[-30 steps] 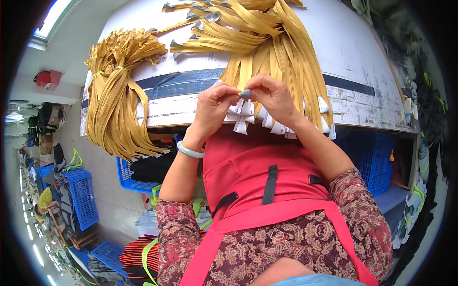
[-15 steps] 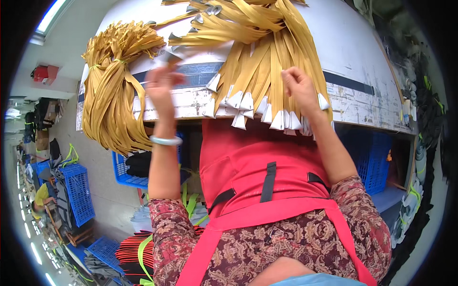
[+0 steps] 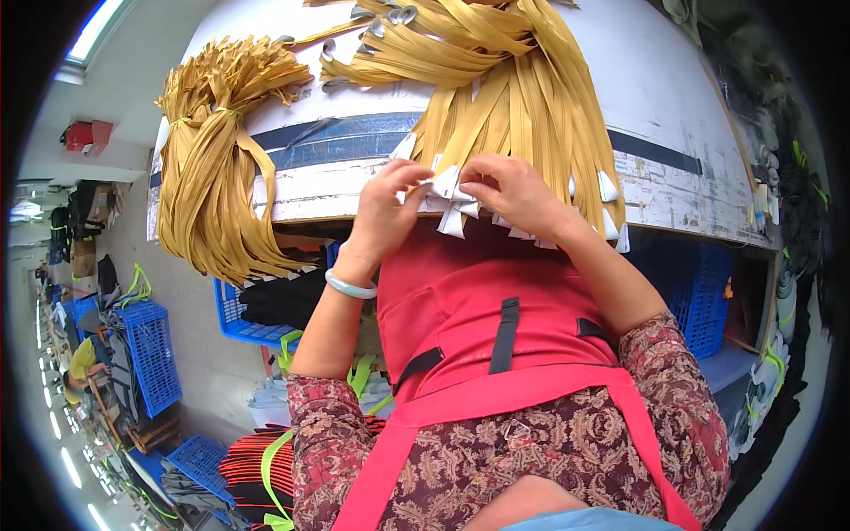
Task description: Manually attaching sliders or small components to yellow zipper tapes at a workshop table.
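Note:
A spread bundle of golden-yellow fabric straps (image 3: pixel 531 115) lies across the table, and the strap ends toward me are wrapped in white. Several of these white ends hang over the near edge. My left hand (image 3: pixel 386 208) is closed in a pinch at the left side of a white strap end (image 3: pixel 447 183). From the other side, my right hand (image 3: pixel 522 196) pinches at the same cluster of white ends, thumb and index finger together. The fingers partly hide exactly where they grip. Grey curled strap ends (image 3: pixel 376 28) lie at the far side of the bundle.
A second bundle of golden straps (image 3: pixel 199 190), tied near its top, droops over the table's left corner. The white table (image 3: pixel 673 199) has dark tape along it. Below stand blue crates (image 3: pixel 235 320), one with black cloth. Another person (image 3: pixel 84 358) works at the far left.
My left hand has come right and down from beside the left bundle to the white ends. My right hand has moved left, and both hands now meet at one cluster.

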`<action>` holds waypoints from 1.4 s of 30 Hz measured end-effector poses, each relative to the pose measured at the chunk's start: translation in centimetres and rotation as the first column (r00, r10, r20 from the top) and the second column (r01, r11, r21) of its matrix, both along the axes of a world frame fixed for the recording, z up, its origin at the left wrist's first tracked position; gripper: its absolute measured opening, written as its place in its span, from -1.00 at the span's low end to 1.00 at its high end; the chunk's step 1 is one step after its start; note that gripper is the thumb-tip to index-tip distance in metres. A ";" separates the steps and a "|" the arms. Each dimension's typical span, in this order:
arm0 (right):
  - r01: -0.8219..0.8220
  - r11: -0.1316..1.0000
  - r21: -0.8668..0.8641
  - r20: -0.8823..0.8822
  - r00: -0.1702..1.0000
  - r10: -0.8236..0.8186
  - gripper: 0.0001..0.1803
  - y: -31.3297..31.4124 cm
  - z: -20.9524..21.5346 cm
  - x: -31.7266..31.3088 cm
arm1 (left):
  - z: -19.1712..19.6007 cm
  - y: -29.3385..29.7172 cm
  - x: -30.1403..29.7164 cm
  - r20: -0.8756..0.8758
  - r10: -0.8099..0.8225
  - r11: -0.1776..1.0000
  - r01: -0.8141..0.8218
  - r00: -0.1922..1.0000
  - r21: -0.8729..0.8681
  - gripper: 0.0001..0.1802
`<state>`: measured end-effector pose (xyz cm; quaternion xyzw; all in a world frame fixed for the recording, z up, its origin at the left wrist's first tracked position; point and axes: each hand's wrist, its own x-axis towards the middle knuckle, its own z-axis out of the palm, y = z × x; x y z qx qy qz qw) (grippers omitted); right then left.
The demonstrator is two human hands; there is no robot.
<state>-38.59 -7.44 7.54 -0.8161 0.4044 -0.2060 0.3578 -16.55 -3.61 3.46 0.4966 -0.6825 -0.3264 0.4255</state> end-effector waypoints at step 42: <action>-0.130 0.785 0.606 0.511 0.820 -0.258 -0.82 -2.6 2.0 -3.0 | 1.9 -4.5 -5.1 -0.761 -0.096 0.947 0.294 0.641 0.128 -0.72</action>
